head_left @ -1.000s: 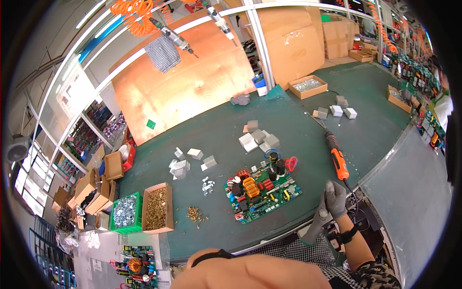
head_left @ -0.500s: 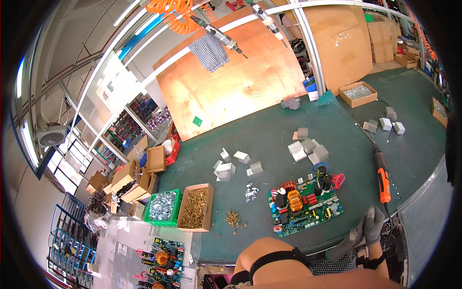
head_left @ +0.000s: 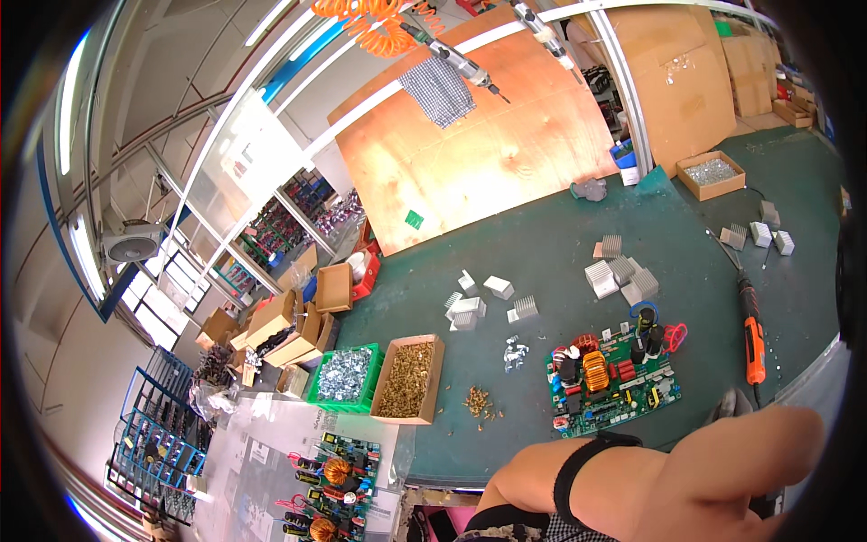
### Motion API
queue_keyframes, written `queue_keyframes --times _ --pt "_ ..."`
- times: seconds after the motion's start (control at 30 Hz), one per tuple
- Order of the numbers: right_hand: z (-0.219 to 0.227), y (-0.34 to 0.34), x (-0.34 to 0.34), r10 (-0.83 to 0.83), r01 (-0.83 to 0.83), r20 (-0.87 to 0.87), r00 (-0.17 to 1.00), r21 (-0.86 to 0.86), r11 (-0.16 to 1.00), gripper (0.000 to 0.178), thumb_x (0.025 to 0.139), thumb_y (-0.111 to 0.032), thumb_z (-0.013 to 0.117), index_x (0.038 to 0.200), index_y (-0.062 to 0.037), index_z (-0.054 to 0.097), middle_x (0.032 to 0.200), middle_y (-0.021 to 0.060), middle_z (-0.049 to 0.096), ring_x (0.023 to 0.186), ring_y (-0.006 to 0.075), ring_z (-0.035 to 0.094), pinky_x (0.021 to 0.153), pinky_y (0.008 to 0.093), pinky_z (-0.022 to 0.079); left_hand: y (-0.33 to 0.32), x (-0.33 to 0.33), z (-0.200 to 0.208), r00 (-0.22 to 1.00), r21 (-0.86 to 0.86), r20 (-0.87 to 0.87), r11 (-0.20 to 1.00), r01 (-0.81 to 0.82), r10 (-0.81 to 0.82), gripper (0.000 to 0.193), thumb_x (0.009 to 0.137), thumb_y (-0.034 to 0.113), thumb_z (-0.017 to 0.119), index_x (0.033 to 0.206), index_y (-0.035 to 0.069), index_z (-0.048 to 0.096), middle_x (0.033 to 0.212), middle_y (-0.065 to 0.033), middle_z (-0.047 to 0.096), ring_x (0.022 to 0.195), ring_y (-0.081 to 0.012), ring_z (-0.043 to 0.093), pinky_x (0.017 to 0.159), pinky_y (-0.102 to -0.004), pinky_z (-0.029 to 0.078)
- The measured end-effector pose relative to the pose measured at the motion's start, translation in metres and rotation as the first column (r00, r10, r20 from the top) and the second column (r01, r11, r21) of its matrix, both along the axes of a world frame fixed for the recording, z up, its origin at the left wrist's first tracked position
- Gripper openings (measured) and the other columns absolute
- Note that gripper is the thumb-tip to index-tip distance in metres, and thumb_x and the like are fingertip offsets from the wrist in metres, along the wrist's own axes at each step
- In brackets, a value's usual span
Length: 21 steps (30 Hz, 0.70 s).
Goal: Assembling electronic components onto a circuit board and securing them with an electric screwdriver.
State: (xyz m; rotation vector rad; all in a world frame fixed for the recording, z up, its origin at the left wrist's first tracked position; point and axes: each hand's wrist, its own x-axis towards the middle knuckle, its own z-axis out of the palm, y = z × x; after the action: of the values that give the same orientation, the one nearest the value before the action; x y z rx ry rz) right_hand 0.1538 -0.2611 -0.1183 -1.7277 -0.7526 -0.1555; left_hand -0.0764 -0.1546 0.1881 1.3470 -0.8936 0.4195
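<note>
Behind my bare arm (head_left: 623, 479), my right hand (head_left: 728, 403) is barely showing; I cannot tell its fingers' spread or hold. My left hand is hiding. The circuit board (head_left: 623, 397) is lying near the front edge of the worktop (head_left: 506, 233), risking a knock if my arm sweeps low.

I'm reading the circuit board (head_left: 619, 393) as green, its coil (head_left: 595, 370) orange-gold, its wire loops pink-red (head_left: 675, 338) and blue (head_left: 644, 310). Power driver (head_left: 754, 343): orange and black. Bench top (head_left: 533, 262) dark green. Heat sinks (head_left: 600, 279) silver-grey, some faces near white. Loose heap of small parts (head_left: 479, 399) brass-toned; cardboard box (head_left: 437, 379) tan, same brassy tone inside. Bin (head_left: 343, 406) bright green, silvery contents. Hanging cloth (head_left: 438, 92) in dark-and-white check. Back panel (head_left: 488, 163) copper-orange, glaring to pale yellow on my feed, with a green patch (head_left: 414, 219). Coiled hoses (head_left: 375, 32) orange. Arm strap (head_left: 569, 474) black. Rack (head_left: 158, 443) blue.
</note>
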Motion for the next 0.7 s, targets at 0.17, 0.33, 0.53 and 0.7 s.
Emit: queue_keyframes --times 0.17,0.33,0.53,0.7 --pt "0.000 0.006 -0.010 -0.031 0.030 0.022 0.999 0.045 0.999 0.038 0.101 -0.025 0.048 0.074 0.0019 0.046 0.061 0.0123 0.041 0.056 0.0205 0.038 0.053 0.0396 0.032 0.008 0.000 -0.001 1.000 0.015 0.014 1.000 -0.003 0.003 0.048 0.097 0.039 0.053 0.127 0.002 0.058 0.113 -0.0203 0.066 0.114 -0.0352 0.058 0.101 -0.0507 0.043" --pt "0.010 0.005 -0.004 -0.066 0.066 0.090 0.994 0.000 0.998 0.039 0.099 -0.026 0.049 0.071 0.0009 0.047 0.060 0.0154 0.041 0.054 0.0225 0.041 0.052 0.0405 0.032 0.016 -0.005 -0.002 0.999 0.044 0.013 0.998 -0.051 0.051 0.050 0.096 0.041 0.053 0.127 0.002 0.059 0.113 -0.0200 0.066 0.115 -0.0350 0.057 0.102 -0.0508 0.042" --pt "0.022 0.008 -0.009 -0.019 0.017 0.063 0.998 0.038 0.999 0.041 0.101 -0.028 0.047 0.071 0.0010 0.049 0.058 0.0119 0.041 0.052 0.0189 0.041 0.051 0.0390 0.032 0.024 -0.015 -0.002 0.973 0.152 0.079 0.962 -0.225 0.215 0.053 0.096 0.044 0.054 0.128 0.003 0.059 0.113 -0.0197 0.066 0.116 -0.0348 0.057 0.102 -0.0509 0.042" --pt "0.023 0.006 -0.007 -0.033 0.033 0.109 0.993 0.004 0.999 0.037 0.100 -0.025 0.050 0.074 0.0014 0.052 0.060 0.0128 0.045 0.053 0.0207 0.044 0.052 0.0376 0.036 0.027 -0.023 -0.005 0.645 0.419 0.559 0.494 -0.762 0.520 0.054 0.095 0.046 0.054 0.129 0.004 0.059 0.113 -0.0194 0.066 0.116 -0.0346 0.056 0.103 -0.0510 0.041"
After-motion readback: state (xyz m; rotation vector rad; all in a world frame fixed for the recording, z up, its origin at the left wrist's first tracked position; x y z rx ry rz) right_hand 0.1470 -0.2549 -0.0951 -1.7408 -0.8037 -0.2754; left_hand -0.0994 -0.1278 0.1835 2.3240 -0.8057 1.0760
